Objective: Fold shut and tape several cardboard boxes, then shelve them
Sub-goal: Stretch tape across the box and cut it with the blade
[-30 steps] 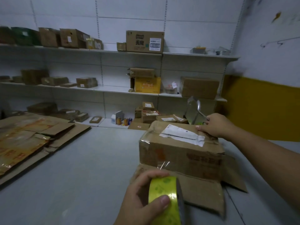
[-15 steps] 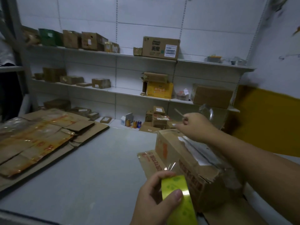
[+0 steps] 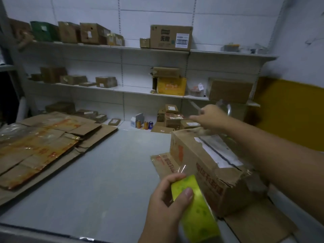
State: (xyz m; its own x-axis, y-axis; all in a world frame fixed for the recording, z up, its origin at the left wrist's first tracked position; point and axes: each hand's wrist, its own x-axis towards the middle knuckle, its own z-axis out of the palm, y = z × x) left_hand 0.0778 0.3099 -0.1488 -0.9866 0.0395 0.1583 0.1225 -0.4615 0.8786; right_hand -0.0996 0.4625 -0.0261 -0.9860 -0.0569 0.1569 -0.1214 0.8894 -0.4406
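Between our hands sits the cardboard box (image 3: 201, 165), worn, flaps folded down, a dark gap along the top seam. Left hand (image 3: 168, 199) grips the yellow tape roll (image 3: 194, 207) just before it. Right hand (image 3: 210, 118), beyond it, curls round a thin item (image 3: 195, 106), too blurred to name. We judge taping underway, shelving not begun.

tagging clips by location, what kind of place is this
Probably a parcel packing or storage room: wall shelves of labelled boxes, flattened cartons on the table, a yellow tape roll.
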